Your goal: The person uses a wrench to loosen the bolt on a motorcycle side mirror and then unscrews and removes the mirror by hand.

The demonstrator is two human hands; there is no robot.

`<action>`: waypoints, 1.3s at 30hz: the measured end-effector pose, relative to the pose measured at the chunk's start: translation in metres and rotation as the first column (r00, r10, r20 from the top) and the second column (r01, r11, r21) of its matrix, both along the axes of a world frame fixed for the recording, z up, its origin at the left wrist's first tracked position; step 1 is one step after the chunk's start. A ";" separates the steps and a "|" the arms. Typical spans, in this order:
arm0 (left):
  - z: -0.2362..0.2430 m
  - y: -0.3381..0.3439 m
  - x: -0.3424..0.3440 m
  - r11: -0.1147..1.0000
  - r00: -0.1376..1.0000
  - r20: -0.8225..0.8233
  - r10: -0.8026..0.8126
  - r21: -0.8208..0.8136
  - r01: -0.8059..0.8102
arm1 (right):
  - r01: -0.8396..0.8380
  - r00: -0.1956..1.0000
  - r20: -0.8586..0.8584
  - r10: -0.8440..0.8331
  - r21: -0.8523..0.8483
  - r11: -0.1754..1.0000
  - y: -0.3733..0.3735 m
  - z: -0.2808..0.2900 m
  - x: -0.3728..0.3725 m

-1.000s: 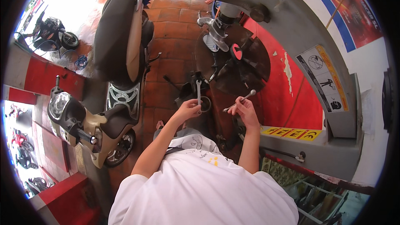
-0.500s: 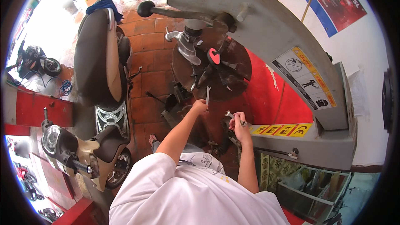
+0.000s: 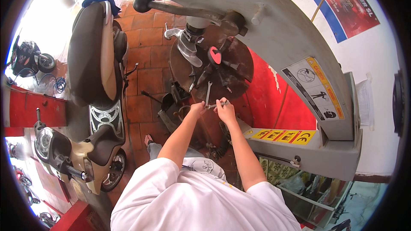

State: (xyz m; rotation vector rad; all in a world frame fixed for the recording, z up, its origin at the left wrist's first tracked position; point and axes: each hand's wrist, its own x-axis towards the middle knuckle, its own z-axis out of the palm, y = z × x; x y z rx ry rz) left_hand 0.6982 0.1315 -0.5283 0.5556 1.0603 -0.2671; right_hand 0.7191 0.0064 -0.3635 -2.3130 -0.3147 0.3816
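My left hand (image 3: 198, 108) holds the lower end of a metal wrench (image 3: 208, 94) that points up over the edge of the round dark turntable (image 3: 237, 66) of a tyre-changing machine. My right hand (image 3: 224, 108) is closed on a second, shorter metal tool (image 3: 218, 104) lying crosswise right beside the wrench. The two hands are almost touching at the near rim of the turntable. Several more hand tools and a red-handled piece (image 3: 214, 54) lie on the turntable.
The machine's grey arm (image 3: 274, 30) and black-knobbed lever (image 3: 171, 6) hang over the turntable. A scooter (image 3: 96, 77) stands at my left on the brick floor. Red machine body (image 3: 265, 98) and a grey box with yellow warning labels (image 3: 284, 136) are at right.
The view has shifted as my head moved. My hands have come together at the turntable's near rim, and my left hand's wrench now reaches onto the table.
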 end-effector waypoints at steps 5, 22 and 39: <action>-0.007 0.003 -0.012 0.996 0.989 0.136 -0.063 0.064 0.055 | -0.102 0.995 -0.017 0.100 -0.117 0.988 0.017 -0.017 0.014; -0.021 -0.005 -0.016 0.990 0.989 0.148 -0.006 0.138 -0.015 | -0.132 0.953 0.247 0.177 -0.189 0.973 0.036 -0.035 0.012; -0.023 -0.002 -0.020 0.997 0.962 0.266 0.059 0.027 -0.069 | -0.166 0.946 0.249 0.208 -0.180 0.970 0.036 -0.029 -0.007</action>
